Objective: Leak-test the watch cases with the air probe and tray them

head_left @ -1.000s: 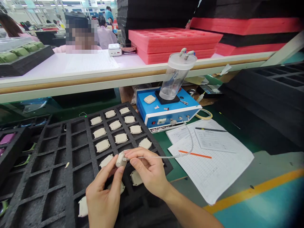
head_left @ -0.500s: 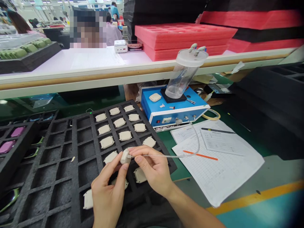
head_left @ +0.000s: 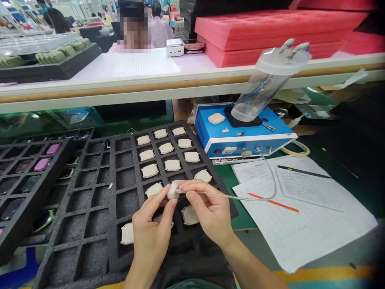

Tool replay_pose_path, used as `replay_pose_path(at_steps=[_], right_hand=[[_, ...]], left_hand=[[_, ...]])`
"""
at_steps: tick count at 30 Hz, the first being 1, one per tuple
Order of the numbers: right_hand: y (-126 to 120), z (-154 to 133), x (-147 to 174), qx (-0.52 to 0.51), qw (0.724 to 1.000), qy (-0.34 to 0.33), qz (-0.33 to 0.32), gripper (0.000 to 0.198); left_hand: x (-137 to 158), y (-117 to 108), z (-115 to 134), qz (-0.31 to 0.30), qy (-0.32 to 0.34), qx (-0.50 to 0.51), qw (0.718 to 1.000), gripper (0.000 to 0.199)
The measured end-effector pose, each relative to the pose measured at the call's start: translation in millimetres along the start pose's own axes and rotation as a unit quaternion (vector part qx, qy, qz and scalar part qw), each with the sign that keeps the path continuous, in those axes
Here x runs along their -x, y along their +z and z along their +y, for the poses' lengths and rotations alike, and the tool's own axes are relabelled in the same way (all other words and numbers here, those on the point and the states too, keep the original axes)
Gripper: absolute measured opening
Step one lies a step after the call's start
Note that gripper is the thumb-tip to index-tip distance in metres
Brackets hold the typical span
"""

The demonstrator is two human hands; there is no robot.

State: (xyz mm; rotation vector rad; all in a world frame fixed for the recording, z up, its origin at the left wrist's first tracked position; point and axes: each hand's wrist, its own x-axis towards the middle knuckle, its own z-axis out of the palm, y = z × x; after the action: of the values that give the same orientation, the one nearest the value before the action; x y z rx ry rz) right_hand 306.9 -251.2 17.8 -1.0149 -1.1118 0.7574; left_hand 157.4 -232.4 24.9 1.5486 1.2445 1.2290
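Observation:
A small cream watch case (head_left: 172,191) is held on edge between the thumb and fingers of my left hand (head_left: 153,224). My right hand (head_left: 212,210) pinches the end of a thin clear tube (head_left: 240,197) against the side of the case; the exact contact is too small to make out. From there the tube curves to the front of a blue machine (head_left: 252,145). Below both hands lies a black foam tray (head_left: 112,224) with several cream cases in its right-hand pockets. Some of those cases are partly hidden by my hands.
A clear cylinder (head_left: 255,94) and another cream case (head_left: 216,118) stand on the machine. Papers (head_left: 279,228) with an orange stick (head_left: 273,202) and a black pen (head_left: 303,171) lie at right. A raised shelf (head_left: 192,90) crosses behind, carrying red foam (head_left: 270,36). A person sits beyond it.
The view has shifted, so the tray, machine and papers appear further right. Both hands keep the case and tube together in much the same pose.

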Motion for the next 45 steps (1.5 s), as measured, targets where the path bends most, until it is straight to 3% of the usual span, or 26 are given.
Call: replay_pose_path(at_steps=[25,45], right_hand=[[2.3,2.4,-4.6,-0.026,1.0,0.007,0.005,0.012],[2.1,2.5,-5.6,-0.023,1.0,0.006,0.006,0.012]], left_hand=[[-2.8,-1.2,-7.3,0.017,0.029,-0.049,0.998,0.032],[-5.2,-0.1,-4.3,0.013,0.008,-0.043,0.999,0.036]])
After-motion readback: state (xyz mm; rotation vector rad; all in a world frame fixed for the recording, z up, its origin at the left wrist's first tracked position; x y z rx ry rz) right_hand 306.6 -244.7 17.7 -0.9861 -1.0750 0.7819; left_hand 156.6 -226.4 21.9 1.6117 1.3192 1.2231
